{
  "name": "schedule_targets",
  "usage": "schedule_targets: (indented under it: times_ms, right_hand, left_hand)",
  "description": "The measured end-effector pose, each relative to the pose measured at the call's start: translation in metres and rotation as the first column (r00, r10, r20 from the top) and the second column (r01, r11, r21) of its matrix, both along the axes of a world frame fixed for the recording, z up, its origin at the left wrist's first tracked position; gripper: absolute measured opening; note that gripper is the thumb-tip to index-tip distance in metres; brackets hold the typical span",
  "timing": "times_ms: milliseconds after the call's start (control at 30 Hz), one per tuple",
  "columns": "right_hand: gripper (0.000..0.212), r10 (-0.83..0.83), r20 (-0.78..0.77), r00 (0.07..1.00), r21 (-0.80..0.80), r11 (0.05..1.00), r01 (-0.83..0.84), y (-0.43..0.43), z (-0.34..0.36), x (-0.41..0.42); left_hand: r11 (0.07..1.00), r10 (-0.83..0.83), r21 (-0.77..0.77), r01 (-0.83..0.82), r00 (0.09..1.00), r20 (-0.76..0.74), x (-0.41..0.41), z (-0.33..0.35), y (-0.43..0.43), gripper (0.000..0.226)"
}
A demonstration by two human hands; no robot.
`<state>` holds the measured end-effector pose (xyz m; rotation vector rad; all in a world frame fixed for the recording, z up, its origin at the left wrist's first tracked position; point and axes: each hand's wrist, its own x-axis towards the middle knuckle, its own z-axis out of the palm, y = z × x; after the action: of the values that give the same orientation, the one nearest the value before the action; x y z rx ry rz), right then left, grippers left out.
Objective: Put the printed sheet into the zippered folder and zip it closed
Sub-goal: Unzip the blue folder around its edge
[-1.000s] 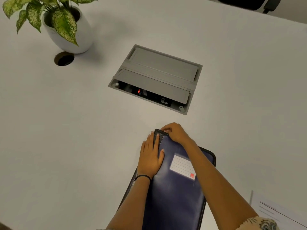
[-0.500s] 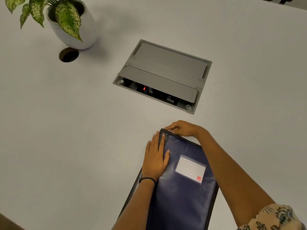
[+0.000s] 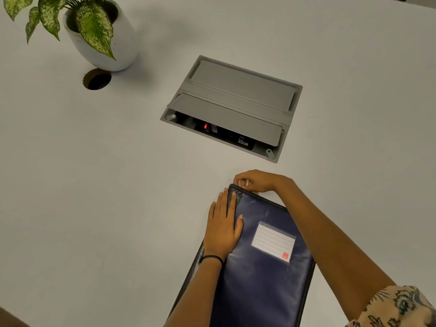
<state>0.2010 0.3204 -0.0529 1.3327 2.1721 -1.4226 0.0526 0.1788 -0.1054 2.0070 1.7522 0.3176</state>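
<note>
Head view, folder (image 3: 264, 293) cut off below, right hand (image 3: 257, 181) curled over far corner

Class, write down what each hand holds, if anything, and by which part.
The right hand pinches the zippered folder at its far corner, on the zipper; the left hand presses flat on its left edge, gripping nothing.

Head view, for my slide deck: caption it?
Left hand presses the navy zippered folder flat; right hand pinches at its far corner.
</note>
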Motion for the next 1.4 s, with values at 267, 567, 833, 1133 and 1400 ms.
schedule_targets:
  times_ms: [267, 567, 833, 1133, 1400]
  right_hand:
    - [0.016, -0.157, -0.059, 0.986, 0.151, 0.975, 0.165, -0.018, 0.002, 0.008]
    - [0.019, -0.036, 0.134, 0.99, 0.328, 0.945, -0.011, -0.023, 0.006, 0.011]
    - [0.02, 0.003, 0.156, 0.988, 0.438, 0.896, -0.071, -0.038, 0.002, 0.028]
    - [0.021, -0.081, 0.165, 0.983, 0.46, 0.888, -0.004, -0.066, -0.001, 0.068]
    - [0.014, -0.119, 0.203, 0.972, 0.493, 0.87, 0.003, -0.082, -0.009, 0.085]
  left_hand:
    - [1.0, 0.0, -0.006, 0.0, 1.0, 0.001, 0.0, 0.001, 0.001, 0.062]
    - [1.0, -0.008, -0.008, 0.007, 1.0, -0.026, 0.0, 0.001, 0.001, 0.062]
    - [1.0, -0.011, 0.01, 0.011, 0.999, -0.03, 0.0, 0.0, 0.001, 0.061]
    - [1.0, -0.029, -0.002, 0.028, 0.999, -0.035, 0.0, -0.001, 0.001, 0.06]
    - [0.996, -0.091, -0.008, 0.091, 0.99, -0.106, 0.01, 0.001, 0.008, 0.06]
